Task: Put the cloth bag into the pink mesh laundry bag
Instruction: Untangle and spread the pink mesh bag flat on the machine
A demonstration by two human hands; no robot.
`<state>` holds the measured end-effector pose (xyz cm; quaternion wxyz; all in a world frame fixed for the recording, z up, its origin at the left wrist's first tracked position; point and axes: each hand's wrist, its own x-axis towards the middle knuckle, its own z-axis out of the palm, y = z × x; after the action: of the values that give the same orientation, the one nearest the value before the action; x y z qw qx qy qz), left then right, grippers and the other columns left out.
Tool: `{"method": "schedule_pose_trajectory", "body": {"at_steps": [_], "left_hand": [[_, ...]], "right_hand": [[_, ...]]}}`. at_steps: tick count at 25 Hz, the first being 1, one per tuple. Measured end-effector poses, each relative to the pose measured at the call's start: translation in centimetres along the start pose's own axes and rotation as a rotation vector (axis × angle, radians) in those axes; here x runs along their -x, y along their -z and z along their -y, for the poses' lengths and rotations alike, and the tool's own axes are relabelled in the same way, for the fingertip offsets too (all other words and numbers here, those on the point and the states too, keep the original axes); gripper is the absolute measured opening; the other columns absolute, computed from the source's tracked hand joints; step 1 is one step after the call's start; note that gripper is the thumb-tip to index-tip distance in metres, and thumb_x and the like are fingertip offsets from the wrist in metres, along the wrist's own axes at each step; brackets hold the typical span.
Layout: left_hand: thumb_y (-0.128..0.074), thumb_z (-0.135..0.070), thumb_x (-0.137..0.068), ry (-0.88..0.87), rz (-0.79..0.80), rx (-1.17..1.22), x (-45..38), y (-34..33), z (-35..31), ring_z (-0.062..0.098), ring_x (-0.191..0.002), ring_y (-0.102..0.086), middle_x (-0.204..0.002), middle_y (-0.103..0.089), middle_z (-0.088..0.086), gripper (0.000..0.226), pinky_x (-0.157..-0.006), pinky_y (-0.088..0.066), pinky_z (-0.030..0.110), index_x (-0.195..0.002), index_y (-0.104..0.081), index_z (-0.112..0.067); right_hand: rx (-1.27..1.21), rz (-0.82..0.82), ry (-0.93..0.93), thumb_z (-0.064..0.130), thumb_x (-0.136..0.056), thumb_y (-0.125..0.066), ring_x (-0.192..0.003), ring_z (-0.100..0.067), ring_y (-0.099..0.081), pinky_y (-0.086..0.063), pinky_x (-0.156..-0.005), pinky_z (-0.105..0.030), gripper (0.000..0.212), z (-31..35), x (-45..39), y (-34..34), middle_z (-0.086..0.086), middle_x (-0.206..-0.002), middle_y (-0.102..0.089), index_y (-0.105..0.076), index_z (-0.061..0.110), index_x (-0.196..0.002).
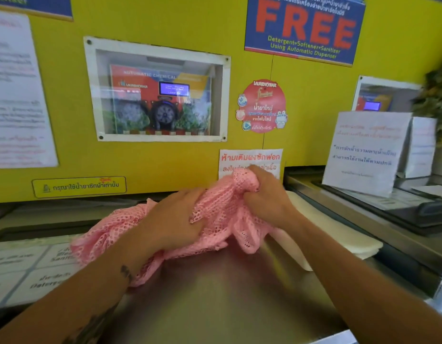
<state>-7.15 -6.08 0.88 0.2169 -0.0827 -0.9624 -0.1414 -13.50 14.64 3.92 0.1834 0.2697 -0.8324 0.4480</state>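
Mesh bag: your pink mesh laundry bag point(222, 214) is bunched into a crumpled heap on the steel desk point(227, 294), open-weave netting, soft pink, folds spilling left toward the printed labels.
Left hand: your left hand point(174, 219) lies over the middle of the heap, fingers curled into the netting and gripping a fold.
Right hand: your right hand point(266, 192) lifts the far end, fingers clenched around a gathered wad of mesh.
Cloth bag: the cream cloth bag point(326, 232) lies flat on the desk just right of the heap, partly under your right wrist, outside the mesh.
Around: yellow wall panel point(165, 160) behind, with a windowed dispenser point(156, 95); a white paper notice point(363, 152) stands to the right.
In the way: the mesh's opening is lost in the folds.
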Motion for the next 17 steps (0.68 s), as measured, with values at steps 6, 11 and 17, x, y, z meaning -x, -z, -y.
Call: {"method": "schedule_pose_trajectory", "body": {"at_steps": [6,11,17], "left_hand": [[-0.057,-0.044,-0.087,0.041,-0.14,0.15,-0.6,1.1,0.4,0.016,-0.108,-0.056,-0.116,-0.059,-0.006,0.044,-0.093,-0.047,0.04,-0.128,-0.053,-0.029],[-0.054,-0.047,-0.084,0.154,0.153,-0.32,-0.3,0.9,1.4,0.024,-0.126,-0.044,-0.136,-0.047,-0.004,0.051,-0.102,-0.038,0.045,-0.133,-0.047,-0.036],[-0.059,-0.015,-0.085,0.146,0.029,0.014,-0.2,2.2,2.1,0.015,-0.083,-0.062,-0.094,-0.068,-0.003,0.017,-0.072,-0.049,0.029,-0.081,-0.061,-0.032]], "right_hand": [[0.746,-0.406,0.012,0.013,-0.079,-0.062,-0.087,-0.035,-0.059,-0.054,-0.073,-0.046,0.038,-0.4,-3.3,10.5,-0.013,-0.097,-0.055,-0.055,0.018,-0.117],[0.92,0.73,-0.445,0.037,-0.085,-0.062,-0.133,-0.03,-0.044,-0.04,-0.107,-0.046,0.073,-3.5,-0.1,8.1,-0.005,-0.149,-0.043,-0.032,0.025,-0.15],[0.814,0.462,-0.239,0.033,-0.083,-0.056,-0.128,-0.031,-0.047,-0.044,-0.099,-0.037,0.075,0.6,-1.6,6.5,-0.011,-0.151,-0.04,-0.028,0.015,-0.15]]}}
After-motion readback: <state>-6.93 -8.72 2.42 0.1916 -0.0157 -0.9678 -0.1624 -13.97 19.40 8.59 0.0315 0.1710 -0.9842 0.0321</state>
